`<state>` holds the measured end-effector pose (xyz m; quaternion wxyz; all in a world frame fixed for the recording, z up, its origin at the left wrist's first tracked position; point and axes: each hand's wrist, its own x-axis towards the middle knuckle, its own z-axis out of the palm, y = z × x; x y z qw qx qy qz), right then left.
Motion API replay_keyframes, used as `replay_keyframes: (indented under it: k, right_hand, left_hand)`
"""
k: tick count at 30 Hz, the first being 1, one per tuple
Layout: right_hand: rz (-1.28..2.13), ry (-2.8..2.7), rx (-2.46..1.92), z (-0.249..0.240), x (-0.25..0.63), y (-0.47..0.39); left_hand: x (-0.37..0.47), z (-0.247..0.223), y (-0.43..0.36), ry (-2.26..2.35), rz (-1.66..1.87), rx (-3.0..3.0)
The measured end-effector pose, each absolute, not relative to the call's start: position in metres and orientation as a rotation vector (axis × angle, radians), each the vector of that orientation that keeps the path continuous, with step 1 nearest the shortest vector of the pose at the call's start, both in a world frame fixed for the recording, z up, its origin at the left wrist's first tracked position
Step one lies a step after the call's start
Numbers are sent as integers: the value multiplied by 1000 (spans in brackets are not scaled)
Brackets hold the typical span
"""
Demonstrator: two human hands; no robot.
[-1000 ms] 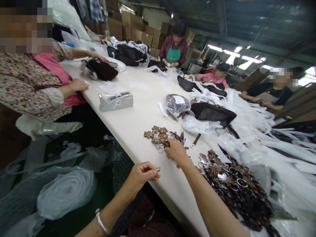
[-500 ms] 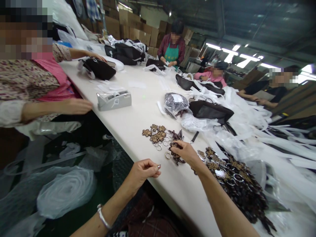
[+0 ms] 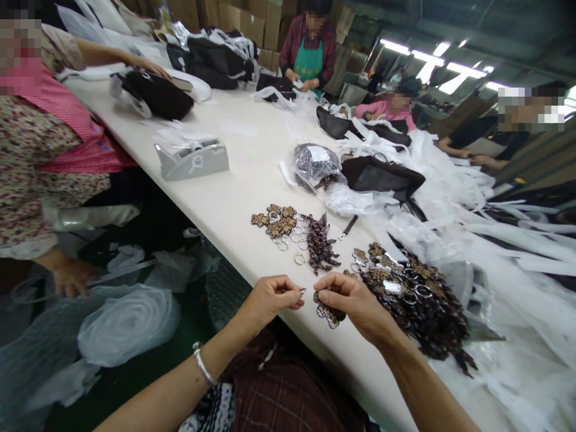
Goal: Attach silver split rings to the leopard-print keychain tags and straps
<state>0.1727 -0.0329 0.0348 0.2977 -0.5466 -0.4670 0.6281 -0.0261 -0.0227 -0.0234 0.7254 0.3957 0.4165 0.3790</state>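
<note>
My left hand [image 3: 272, 300] pinches a small shiny metal piece [image 3: 303, 292], too small to make out in full. Close beside it, over the table's near edge, my right hand [image 3: 355, 300] is closed on a leopard-print charm [image 3: 327, 313] with a scalloped outline. Just beyond lie more leopard-print charms [image 3: 275, 222], several silver rings [image 3: 299, 231], a gold-coloured ring [image 3: 299, 258] and a bunch of dark brown tassels [image 3: 320, 243]. To the right spreads a large heap of charms and tassels [image 3: 418, 306]. A short black strap with a clip [image 3: 349, 227] rests behind.
A grey tape dispenser [image 3: 193, 161] stands on the white table [image 3: 243, 198]. Dark bags [image 3: 382, 177], a plastic-wrapped bundle [image 3: 317, 165] and white strips lie farther back. One co-worker reaches down at left with a hand [image 3: 72, 276] near rolled bubble wrap [image 3: 130, 324]; others work around the table.
My right hand has come back from the tassels towards me, now with a charm in it. My left hand has moved slightly right. The co-worker at left has lowered a hand towards the floor.
</note>
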Motion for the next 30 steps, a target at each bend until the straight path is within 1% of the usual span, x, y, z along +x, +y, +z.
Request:
replay_keyframes:
  k: [5, 11, 15, 19, 30]
  right_hand:
    - [1754, -1165, -1483, 38, 178, -56]
    - [1647, -1208, -1517, 38, 175, -63]
    - [1628, -1189, -1530, 35, 172, -62]
    - [1634, -1272, -1512, 36, 171, -62]
    - [1469, -1559, -1588, 40, 168, -60]
  left_hand:
    - [-12, -21, -33, 909, 799, 1063]
    - [-13, -2, -39, 969, 825, 1293]
    - [-15, 2, -41, 994, 864, 1400]
    - [-17, 0, -42, 999, 879, 1421]
    - [-22, 1, -43, 1014, 827, 1432]
